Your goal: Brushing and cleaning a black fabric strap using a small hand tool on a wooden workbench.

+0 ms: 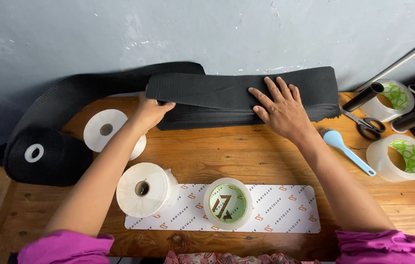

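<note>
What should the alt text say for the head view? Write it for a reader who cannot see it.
Two hands fold wide black elastic band on a wooden table: the left hand grips the stack's left end, the right hand presses flat on top. Nearby lie white rolls, clear tape rolls, scissors and a large black roll.

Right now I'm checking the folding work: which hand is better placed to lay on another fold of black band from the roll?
Probably the left hand: it grips the folded black band at the end that feeds from the black roll. The right hand lies flat on top, pinning the stack.
</note>
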